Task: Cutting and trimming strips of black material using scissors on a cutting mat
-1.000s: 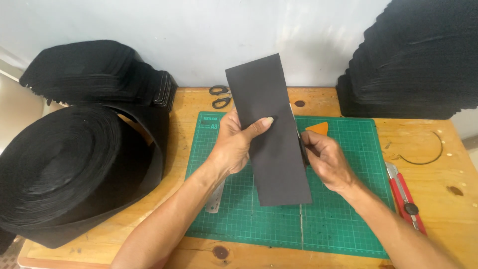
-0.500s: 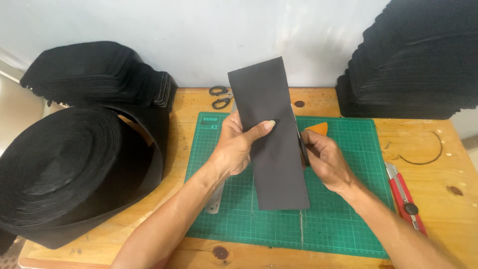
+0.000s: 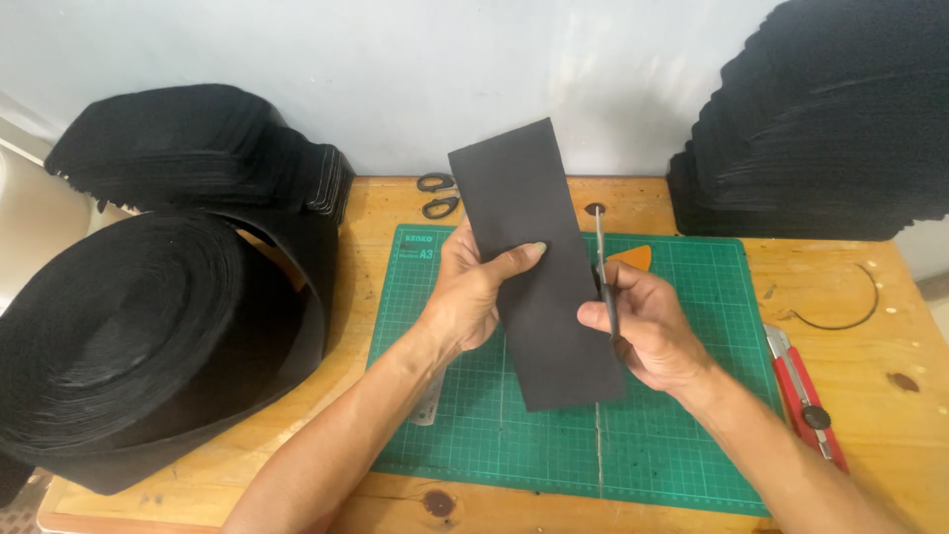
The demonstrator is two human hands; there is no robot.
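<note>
My left hand (image 3: 470,297) grips a black rectangular sheet (image 3: 529,198) by its left edge, thumb across the front, and holds it up over the green cutting mat (image 3: 692,425). My right hand (image 3: 647,326) is closed around a slim metal blade tool (image 3: 600,247), seemingly scissors, whose blade runs up along the sheet's right edge. The tool's handle is hidden inside the fist. An orange piece (image 3: 635,257) lies on the mat just behind the right hand.
A big roll of black material (image 3: 129,336) fills the left of the wooden table. Stacks of black cut pieces stand at back left (image 3: 198,148) and back right (image 3: 820,129). A red utility knife (image 3: 803,396), black scissors (image 3: 437,195), a ruler (image 3: 427,400) and a curved black offcut (image 3: 850,311) lie about.
The sheet has shifted slightly and stands a little straighter. The blade in my right hand has come up along the sheet's right edge.
</note>
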